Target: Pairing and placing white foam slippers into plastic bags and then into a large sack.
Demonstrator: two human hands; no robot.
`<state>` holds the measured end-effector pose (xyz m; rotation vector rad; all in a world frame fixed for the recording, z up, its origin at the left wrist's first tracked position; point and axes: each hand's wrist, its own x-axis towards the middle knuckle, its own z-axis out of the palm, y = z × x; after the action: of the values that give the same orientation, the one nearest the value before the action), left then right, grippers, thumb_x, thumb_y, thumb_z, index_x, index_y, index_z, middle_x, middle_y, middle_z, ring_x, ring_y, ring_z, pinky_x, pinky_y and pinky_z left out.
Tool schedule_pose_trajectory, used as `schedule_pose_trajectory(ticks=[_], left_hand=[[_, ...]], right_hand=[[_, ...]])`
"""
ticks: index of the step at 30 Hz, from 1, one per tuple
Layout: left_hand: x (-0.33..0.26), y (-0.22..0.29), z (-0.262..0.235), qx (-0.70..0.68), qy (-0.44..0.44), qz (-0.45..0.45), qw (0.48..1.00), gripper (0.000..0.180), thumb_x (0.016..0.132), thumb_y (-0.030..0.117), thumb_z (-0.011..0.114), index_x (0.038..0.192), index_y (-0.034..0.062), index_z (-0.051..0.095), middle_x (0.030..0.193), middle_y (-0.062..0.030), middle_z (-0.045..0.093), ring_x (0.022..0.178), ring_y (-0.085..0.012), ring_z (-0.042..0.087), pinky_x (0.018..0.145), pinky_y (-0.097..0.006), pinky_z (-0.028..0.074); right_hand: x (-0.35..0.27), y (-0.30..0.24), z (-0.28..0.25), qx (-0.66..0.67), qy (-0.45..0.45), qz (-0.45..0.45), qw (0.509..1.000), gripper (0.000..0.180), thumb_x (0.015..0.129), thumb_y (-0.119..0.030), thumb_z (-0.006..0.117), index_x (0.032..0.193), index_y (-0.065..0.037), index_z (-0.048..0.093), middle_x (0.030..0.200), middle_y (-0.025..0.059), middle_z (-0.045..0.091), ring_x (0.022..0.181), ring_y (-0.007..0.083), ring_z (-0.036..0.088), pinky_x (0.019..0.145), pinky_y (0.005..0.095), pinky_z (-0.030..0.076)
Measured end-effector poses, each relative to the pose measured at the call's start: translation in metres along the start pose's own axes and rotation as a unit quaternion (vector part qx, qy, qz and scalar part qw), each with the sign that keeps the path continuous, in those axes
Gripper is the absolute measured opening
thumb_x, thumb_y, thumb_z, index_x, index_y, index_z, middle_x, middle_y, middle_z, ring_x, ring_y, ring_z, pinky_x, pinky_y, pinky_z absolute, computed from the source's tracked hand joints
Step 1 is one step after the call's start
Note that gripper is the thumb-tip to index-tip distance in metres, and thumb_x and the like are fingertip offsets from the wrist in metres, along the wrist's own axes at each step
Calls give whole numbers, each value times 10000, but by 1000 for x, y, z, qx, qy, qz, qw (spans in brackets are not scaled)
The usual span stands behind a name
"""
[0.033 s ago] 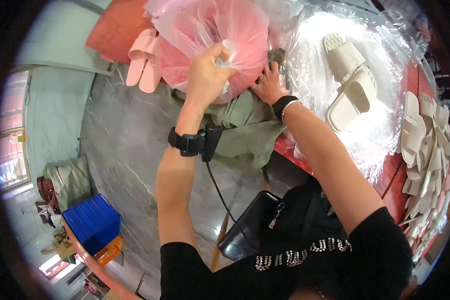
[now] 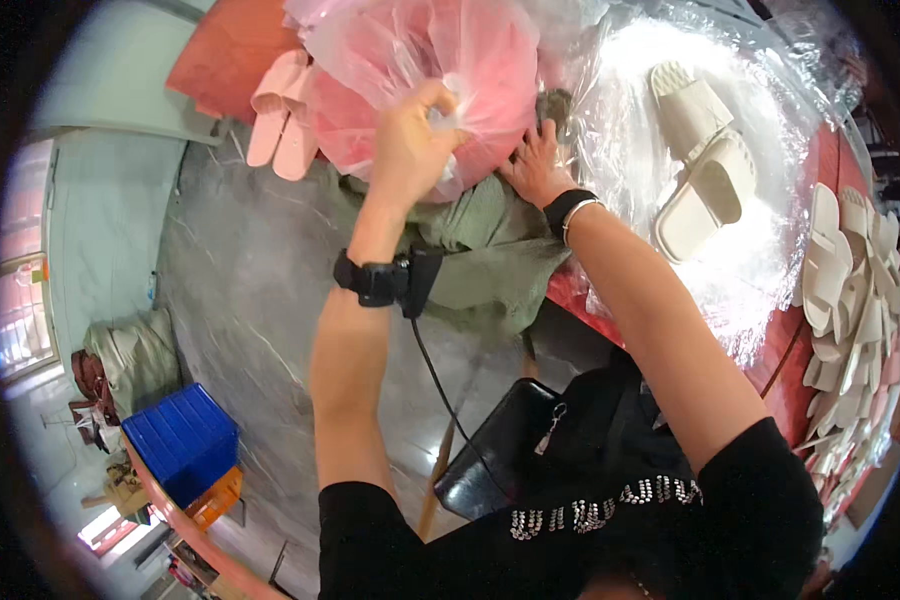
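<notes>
A large, round, clear plastic bag [image 2: 410, 110] bulges with something pink at the top middle. My left hand [image 2: 415, 135] pinches the bag's gathered, twisted neck between thumb and fingers. Against the bag's right lower side rests my right hand [image 2: 540, 165], its fingers spread and holding nothing. Under the bag lies a crumpled green woven sack [image 2: 500, 270], which droops toward me. A pair of pink slippers [image 2: 282, 115] sits left of the bag. To the right, a beige pair of slippers [image 2: 705, 160] lies on shiny clear plastic film [image 2: 610, 130].
A red surface [image 2: 795, 375] carries the film, with many beige slippers [image 2: 855, 280] heaped at the far right. A blue crate [image 2: 182, 440] stands on an orange one [image 2: 215, 500] at lower left. A black cable [image 2: 438, 385] hangs from my left wrist.
</notes>
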<state>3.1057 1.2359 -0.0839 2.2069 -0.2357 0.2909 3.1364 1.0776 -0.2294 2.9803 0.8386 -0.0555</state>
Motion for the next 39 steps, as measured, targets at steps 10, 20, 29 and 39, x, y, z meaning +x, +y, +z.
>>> schedule_pose_trajectory(ticks=[10, 20, 29, 39], left_hand=[[12, -12, 8, -276, -1, -157, 948, 229, 610, -88, 617, 720, 64, 487, 715, -18, 541, 604, -92, 531, 530, -220, 424], [0, -3, 49, -106, 136, -68, 983, 192, 589, 12, 557, 780, 33, 550, 674, -152, 577, 639, -292, 577, 585, -351, 438], [-25, -13, 30, -60, 106, 144, 982, 305, 740, 229, 603, 958, 28, 531, 1018, -153, 542, 930, -291, 524, 780, -359, 415], [-152, -122, 64, -352, 269, -409, 798, 126, 809, 26, 423, 934, 47, 420, 739, -55, 461, 593, -166, 483, 513, -271, 399]], right_hand=[[-2, 7, 2, 237, 144, 96, 956, 604, 723, -327, 547, 1231, -60, 359, 1288, 210, 299, 1205, 404, 195, 1000, 467, 168], [-1, 33, 8, 370, 209, 55, 904, 480, 678, -280, 643, 1098, -77, 531, 1025, 112, 570, 974, 296, 521, 870, 361, 388], [-56, -68, -40, 314, 275, 95, 904, 625, 637, -107, 594, 1200, 7, 350, 1169, 232, 424, 1050, 399, 419, 910, 422, 344], [-165, -105, -28, -47, -232, -203, 950, 222, 690, -235, 582, 856, -94, 623, 738, 39, 623, 851, 217, 552, 878, 417, 293]])
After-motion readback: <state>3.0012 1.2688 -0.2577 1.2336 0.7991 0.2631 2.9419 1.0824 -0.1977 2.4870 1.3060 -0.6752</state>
